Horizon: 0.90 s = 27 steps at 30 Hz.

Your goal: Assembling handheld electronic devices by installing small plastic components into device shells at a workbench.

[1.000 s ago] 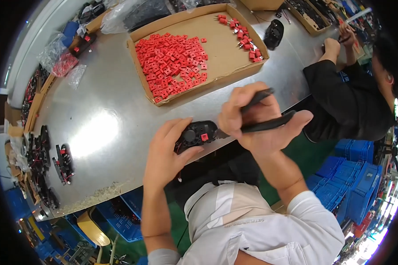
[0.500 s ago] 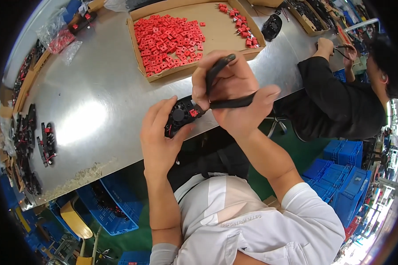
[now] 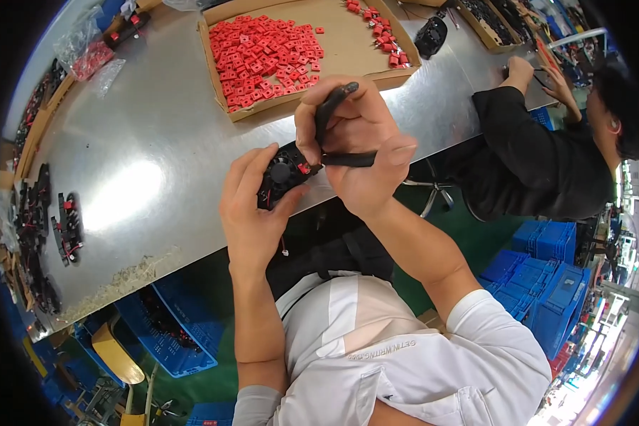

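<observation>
My left hand (image 3: 248,209) grips a black part with a round fan (image 3: 282,172) over the table's front edge, fingers along its far side and thumb on the near side. At the part's right end sits a small red piece (image 3: 304,169). My right hand (image 3: 362,188) is wrapped round a black-handled hand tool that looks like pliers (image 3: 351,160), with its two handles spread apart. Its working end meets the fan part beside the red piece; my fingers partly hide the tip. A thin wire with a white plug (image 3: 285,252) dangles below my left hand.
Beyond my hands, a cardboard tray (image 3: 263,111) holds many small red blocks and several red parts with metal pins. Black assemblies (image 3: 67,227) lie at the left. Blue crates (image 3: 174,334) stand below the table. A co-worker in black (image 3: 547,156) sits at the right.
My right hand has moved left with the pliers, bringing them closer to the red piece. The fan part stays in my left hand. The whole view has shifted slightly.
</observation>
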Each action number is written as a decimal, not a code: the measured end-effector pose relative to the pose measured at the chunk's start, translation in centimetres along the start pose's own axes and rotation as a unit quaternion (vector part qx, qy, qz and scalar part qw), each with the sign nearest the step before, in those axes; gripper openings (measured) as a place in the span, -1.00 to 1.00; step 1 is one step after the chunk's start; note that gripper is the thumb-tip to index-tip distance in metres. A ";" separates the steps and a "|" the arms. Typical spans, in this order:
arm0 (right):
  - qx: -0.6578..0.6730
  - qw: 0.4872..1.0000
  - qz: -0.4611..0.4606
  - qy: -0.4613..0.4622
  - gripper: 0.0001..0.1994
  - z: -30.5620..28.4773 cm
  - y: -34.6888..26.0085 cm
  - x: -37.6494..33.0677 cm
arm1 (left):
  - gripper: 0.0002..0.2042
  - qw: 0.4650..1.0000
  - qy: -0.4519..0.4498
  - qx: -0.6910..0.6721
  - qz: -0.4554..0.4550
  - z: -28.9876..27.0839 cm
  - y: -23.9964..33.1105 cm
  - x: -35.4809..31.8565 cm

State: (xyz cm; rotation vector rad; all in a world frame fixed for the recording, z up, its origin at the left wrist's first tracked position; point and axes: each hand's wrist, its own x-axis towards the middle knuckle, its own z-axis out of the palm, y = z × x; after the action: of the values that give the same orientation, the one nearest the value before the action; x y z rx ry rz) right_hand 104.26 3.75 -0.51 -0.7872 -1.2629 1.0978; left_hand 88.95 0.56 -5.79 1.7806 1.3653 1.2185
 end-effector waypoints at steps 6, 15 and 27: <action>0.037 0.999 0.016 0.026 0.14 -0.8 0.0 0.2 | -0.36 1.000 -0.004 0.014 0.009 0.3 -0.4 0.1; 0.306 0.951 0.021 0.036 0.07 -0.3 0.5 0.9 | -0.59 1.000 -0.015 -0.016 -0.016 -0.3 0.4 1.0; 0.211 0.976 0.000 0.051 0.00 -1.1 -1.0 1.0 | -0.49 1.000 -0.018 -0.011 -0.003 -1.3 0.8 0.9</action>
State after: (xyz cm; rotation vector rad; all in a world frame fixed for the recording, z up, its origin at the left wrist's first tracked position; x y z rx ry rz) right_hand 105.47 4.53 0.59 -0.5112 -0.8995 1.2546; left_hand 88.14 1.08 -4.29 1.7733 1.3312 1.1869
